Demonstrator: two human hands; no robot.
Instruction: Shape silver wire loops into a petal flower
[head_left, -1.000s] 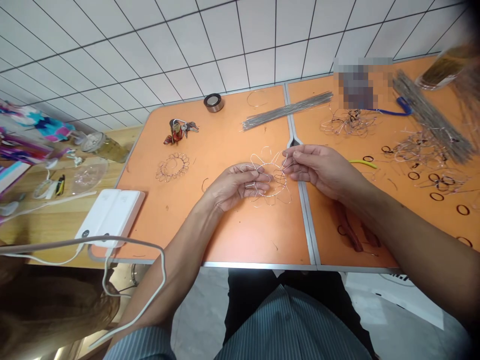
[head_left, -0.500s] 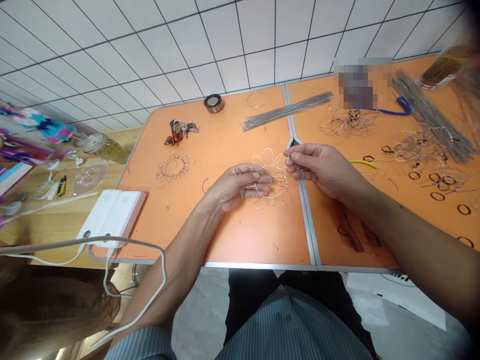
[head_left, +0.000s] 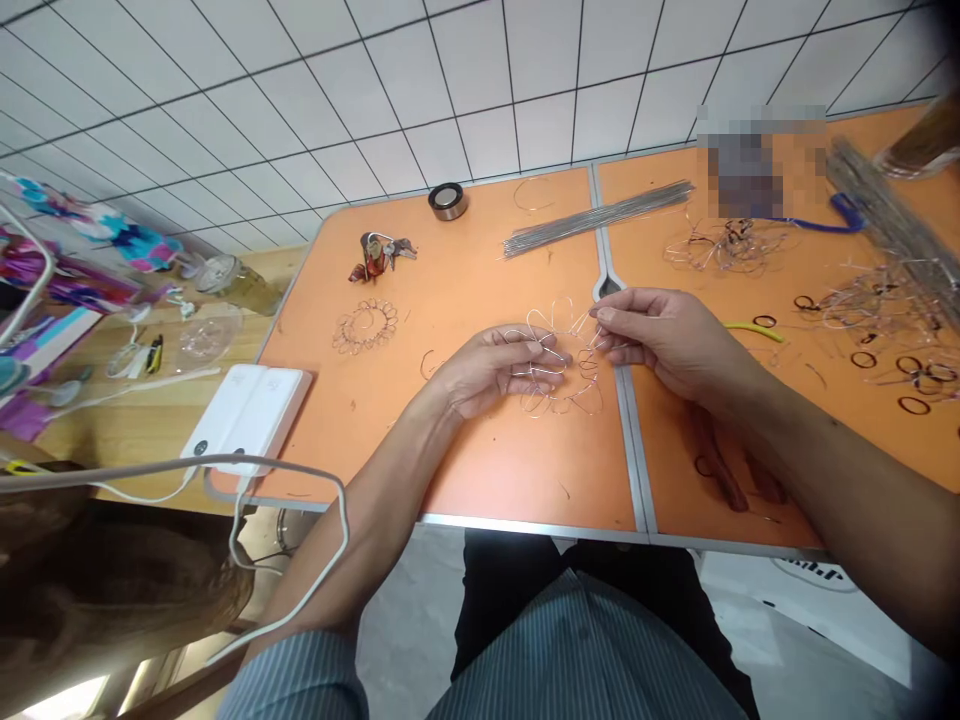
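The wire ring [head_left: 587,365], edged with thin loops, is at the centre of the frame, over the orange table [head_left: 480,470]. The left hand [head_left: 491,370] is half curled, thumb and fingers closed on the ring's left side; the right hand [head_left: 660,335] pinches wire at the ring's upper right between thumb and forefinger. The step in hand looks like shaping 1 of the loops. I would keep the left hold light — a hard squeeze could flatten nearby loops — and bend close to the ring, so the loop matches its neighbours.

Near the right forearm, 2 red handles [head_left: 724,470] lie partly hidden; reaching them probably means shifting that arm. Above the hands is a wire bundle [head_left: 598,219]. Left of centre lies a similar ring [head_left: 360,338], with keys [head_left: 379,255] and tape [head_left: 448,202] farther up. At right, black rings [head_left: 863,360] and a tangle [head_left: 731,245] could snag loose ends. At lower left, a white cord [head_left: 346,530] crosses the left forearm — likely a nuisance.
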